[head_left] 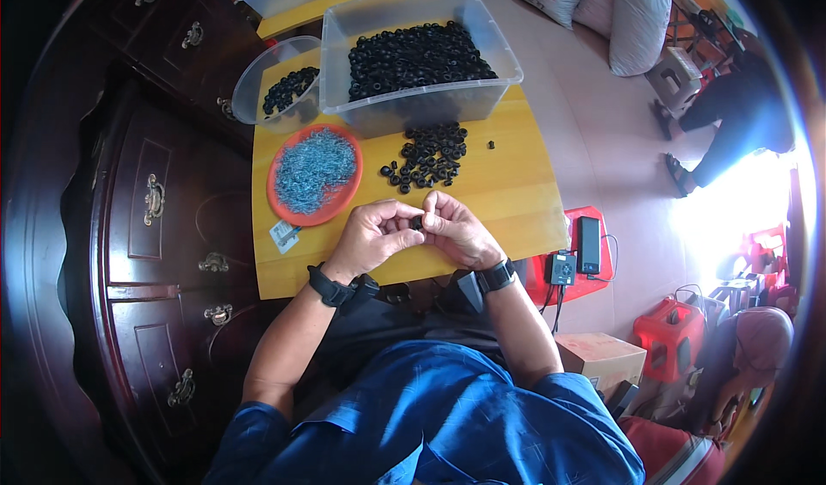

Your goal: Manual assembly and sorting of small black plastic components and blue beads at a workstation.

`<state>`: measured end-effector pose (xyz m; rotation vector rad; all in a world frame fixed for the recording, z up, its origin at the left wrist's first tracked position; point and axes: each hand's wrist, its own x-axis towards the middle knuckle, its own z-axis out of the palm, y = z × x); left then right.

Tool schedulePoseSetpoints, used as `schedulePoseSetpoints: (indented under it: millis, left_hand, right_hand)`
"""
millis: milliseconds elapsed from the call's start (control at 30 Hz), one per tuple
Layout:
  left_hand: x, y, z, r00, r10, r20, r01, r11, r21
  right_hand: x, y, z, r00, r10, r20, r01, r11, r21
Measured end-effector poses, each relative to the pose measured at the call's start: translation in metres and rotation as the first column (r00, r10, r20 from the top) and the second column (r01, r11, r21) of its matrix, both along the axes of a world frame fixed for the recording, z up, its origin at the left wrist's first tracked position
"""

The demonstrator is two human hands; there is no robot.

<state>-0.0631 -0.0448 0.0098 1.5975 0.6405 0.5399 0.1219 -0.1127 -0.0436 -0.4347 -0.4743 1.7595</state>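
Glossy dark wood cabinet (138,265), smooth wood-grain table (516,179), translucent plastic bin (400,115), shiny metallic pins (314,171), black plastic-looking rings (434,151)

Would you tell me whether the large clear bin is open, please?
Open: the large clear bin has no lid, exposing the black pieces inside.

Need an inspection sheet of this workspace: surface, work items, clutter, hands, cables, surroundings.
Surface: yellow table, partly covered.
Work items: black rings in a clear tub and clear bowl, plus a loose pile; thin silvery pieces on an orange plate.
Clutter: card by the plate; stray ring right of the pile.
Hands: left and right meet at the fingertips around a small black part; its details are too small to tell.
Cables: black cables hang from a small box on a red stool.
Surroundings: dark cabinet left; sacks, carton and two other people right.
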Motion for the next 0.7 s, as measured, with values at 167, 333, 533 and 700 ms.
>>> schedulePoseSetpoints:
  millis: [167,333,533,700]
  left_hand:
    - [0.005,-0.003,0.002,0.999,0.004,0.033,-0.005,1.0,0.028]
    - [0.006,-0.006,-0.007,0.996,0.041,0.085,-0.041,0.999,-0.006]
    - [0.002,-0.006,-0.002,0.994,0.017,0.107,-0.016,1.0,-0.006]
    - [0.002,-0.008,0.012,0.996,0.014,0.09,-0.029,0.986,0.166]
  right_hand:
    - [-0.001,-0.001,-0.005,0.998,-0.062,-0.026,0.062,0.998,0.014]
    - [-0.001,-0.001,-0.008,0.998,-0.059,-0.001,0.059,0.997,0.058]
    - [0.0,-0.002,-0.002,0.999,-0.022,-0.047,0.024,0.998,0.055]
    - [0.001,-0.001,0.004,0.996,0.03,-0.08,-0.025,0.997,0.073]
